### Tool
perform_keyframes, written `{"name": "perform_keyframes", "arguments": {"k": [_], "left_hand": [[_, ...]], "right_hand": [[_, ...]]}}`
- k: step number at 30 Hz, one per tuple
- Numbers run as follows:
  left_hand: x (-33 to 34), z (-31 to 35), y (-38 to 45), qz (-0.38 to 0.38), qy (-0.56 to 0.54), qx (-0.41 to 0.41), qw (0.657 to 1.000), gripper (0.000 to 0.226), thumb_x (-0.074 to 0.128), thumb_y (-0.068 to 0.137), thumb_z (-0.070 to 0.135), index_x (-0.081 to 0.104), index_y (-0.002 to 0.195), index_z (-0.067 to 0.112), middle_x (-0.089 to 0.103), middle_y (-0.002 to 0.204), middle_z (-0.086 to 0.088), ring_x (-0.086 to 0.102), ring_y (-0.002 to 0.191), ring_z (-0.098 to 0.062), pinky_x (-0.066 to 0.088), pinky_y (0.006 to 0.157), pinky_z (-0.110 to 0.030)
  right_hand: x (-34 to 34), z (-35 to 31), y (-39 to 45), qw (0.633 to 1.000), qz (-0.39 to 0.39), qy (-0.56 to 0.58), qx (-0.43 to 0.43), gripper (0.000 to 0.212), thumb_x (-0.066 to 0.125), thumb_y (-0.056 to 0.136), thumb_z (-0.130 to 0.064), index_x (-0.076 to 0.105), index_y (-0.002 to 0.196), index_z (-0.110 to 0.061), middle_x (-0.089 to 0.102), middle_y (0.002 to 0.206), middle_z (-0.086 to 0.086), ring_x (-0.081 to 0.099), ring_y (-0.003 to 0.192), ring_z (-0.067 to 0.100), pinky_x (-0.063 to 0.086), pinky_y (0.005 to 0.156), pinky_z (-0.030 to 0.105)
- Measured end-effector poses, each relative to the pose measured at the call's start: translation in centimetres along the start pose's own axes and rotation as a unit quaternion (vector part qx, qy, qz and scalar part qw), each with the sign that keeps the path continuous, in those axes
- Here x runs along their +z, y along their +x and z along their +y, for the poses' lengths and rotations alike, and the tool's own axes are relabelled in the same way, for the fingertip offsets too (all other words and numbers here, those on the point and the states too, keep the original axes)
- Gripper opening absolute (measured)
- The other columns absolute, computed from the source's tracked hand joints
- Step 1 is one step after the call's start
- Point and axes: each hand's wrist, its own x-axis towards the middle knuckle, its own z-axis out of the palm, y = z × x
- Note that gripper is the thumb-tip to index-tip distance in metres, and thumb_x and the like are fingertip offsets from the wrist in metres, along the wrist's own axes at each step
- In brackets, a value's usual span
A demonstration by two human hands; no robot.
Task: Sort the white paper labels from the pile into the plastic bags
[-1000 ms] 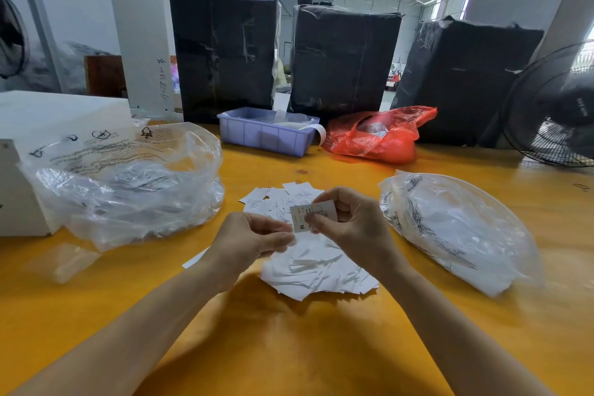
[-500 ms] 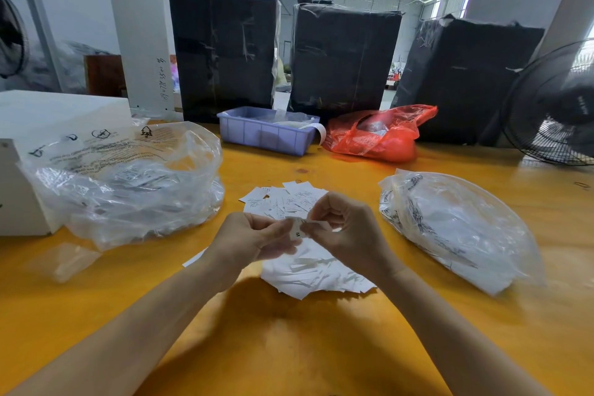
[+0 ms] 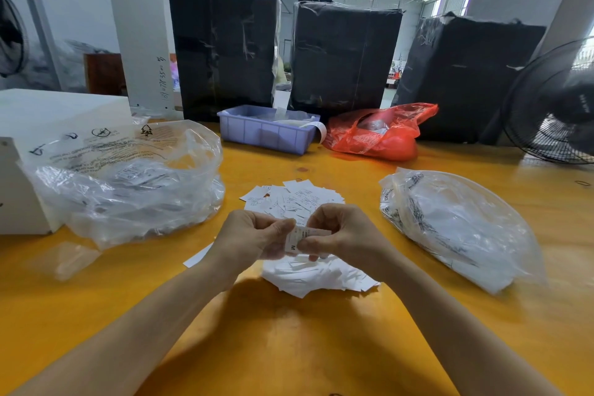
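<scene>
A pile of white paper labels point(image 3: 308, 273) lies on the yellow table point(image 3: 289, 347) in the middle. Above it, my left hand point(image 3: 254, 238) and my right hand point(image 3: 340, 231) meet and together pinch one white label point(image 3: 297, 236) marked with an M. A clear plastic bag point(image 3: 128, 183) with printed text holds labels at the left. A second clear plastic bag point(image 3: 456, 225) with white contents lies at the right.
A lilac plastic tray point(image 3: 266, 132) and a red plastic bag point(image 3: 379, 135) sit at the back. Three black wrapped bales point(image 3: 225, 48) stand behind them. A white box point(image 3: 29, 125) is at far left, a black fan point(image 3: 559, 106) at far right. One loose label point(image 3: 197, 257) and a small clear bag point(image 3: 72, 259) lie at left.
The right hand lowered the label it held up and brought it to the left hand. Both hands now pinch it close together over the pile.
</scene>
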Motion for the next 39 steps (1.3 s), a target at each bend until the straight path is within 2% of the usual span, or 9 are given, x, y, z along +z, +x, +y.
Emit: {"name": "perform_keyframes", "arguments": {"k": [5,12,17,20,24,26,29,35,39], "left_hand": [[0.1,-0.2,0.0,-0.018,0.056,0.017,0.998,0.013,0.07,0.08,0.017,0.075,0.071,0.01,0.067,0.056,-0.006,0.063,0.049,-0.009,0.052,0.051,-0.019],[0.3,-0.1,-0.2,-0.042,0.072,0.031,0.996,0.013,0.069,0.08,0.021,0.077,0.079,0.011,0.073,0.067,-0.008,0.068,0.057,-0.014,0.053,0.053,-0.02],[0.6,-0.4,-0.4,-0.039,0.057,0.041,0.997,0.014,0.069,0.078,0.022,0.077,0.078,0.01,0.073,0.068,-0.009,0.067,0.059,-0.014,0.054,0.055,-0.022],[1.1,-0.4,-0.6,-0.019,0.041,0.054,0.997,0.022,0.068,0.074,0.029,0.078,0.075,0.01,0.073,0.07,-0.013,0.07,0.065,-0.02,0.055,0.059,-0.024],[1.0,-0.6,-0.1,0.061,-0.061,-0.001,0.996,0.017,0.069,0.079,0.022,0.076,0.075,0.007,0.074,0.077,-0.013,0.072,0.074,-0.028,0.058,0.061,-0.03],[1.3,-0.7,0.0,0.085,-0.083,-0.023,0.993,0.017,0.07,0.081,0.022,0.075,0.072,0.008,0.073,0.073,-0.011,0.07,0.071,-0.023,0.058,0.067,-0.034],[1.6,-0.8,-0.2,0.103,-0.094,-0.026,0.99,0.023,0.07,0.081,0.022,0.075,0.059,0.017,0.072,0.064,-0.002,0.068,0.059,-0.01,0.051,0.057,-0.025],[1.9,-0.9,-0.1,0.155,-0.142,-0.028,0.977,0.013,0.069,0.081,0.018,0.073,0.07,0.012,0.073,0.068,-0.004,0.068,0.064,-0.019,0.049,0.05,-0.025],[2.0,-0.7,-0.2,0.159,-0.149,-0.017,0.976,0.019,0.071,0.069,0.031,0.073,0.075,0.013,0.073,0.072,-0.005,0.069,0.068,-0.02,0.052,0.057,-0.029]], "right_hand": [[-0.6,-0.2,-0.1,0.999,-0.019,0.004,0.037,0.015,0.08,0.07,-0.002,0.066,0.07,-0.008,0.062,0.057,0.002,0.054,0.046,0.01,0.043,0.046,0.02],[-0.3,-0.4,-0.1,1.0,-0.005,-0.001,0.017,0.014,0.081,0.07,-0.006,0.07,0.078,-0.008,0.066,0.067,0.007,0.054,0.052,0.013,0.045,0.05,0.023],[0.4,-0.7,-0.2,0.998,0.007,-0.067,0.01,0.045,0.085,0.063,-0.005,0.056,0.096,-0.016,0.062,0.066,0.006,0.058,0.053,0.016,0.049,0.053,0.027],[1.0,-0.6,-0.2,0.991,0.049,-0.12,-0.019,0.052,0.086,0.065,-0.014,0.053,0.105,-0.014,0.062,0.076,0.005,0.06,0.061,0.018,0.049,0.057,0.026],[1.7,-0.3,-0.1,0.979,0.133,-0.135,-0.078,0.026,0.076,0.078,-0.016,0.068,0.101,-0.006,0.068,0.084,0.003,0.06,0.059,0.007,0.047,0.058,0.016],[2.3,0.1,-0.1,0.97,0.136,-0.169,-0.106,0.017,0.068,0.085,-0.012,0.072,0.102,-0.007,0.068,0.085,0.006,0.058,0.065,0.009,0.046,0.063,0.02],[3.2,0.5,-0.1,0.965,0.121,-0.197,-0.125,0.019,0.065,0.089,-0.017,0.073,0.105,-0.011,0.065,0.089,0.007,0.052,0.069,0.006,0.04,0.064,0.015],[4.1,0.4,-0.3,0.982,0.107,-0.134,-0.076,0.034,0.075,0.079,-0.024,0.07,0.112,-0.018,0.064,0.095,0.002,0.056,0.072,0.006,0.045,0.067,0.012],[4.3,0.1,-0.2,0.99,0.133,0.043,0.003,0.033,0.079,0.074,-0.011,0.07,0.106,-0.013,0.07,0.095,0.002,0.062,0.064,0.007,0.051,0.061,0.019]]}}
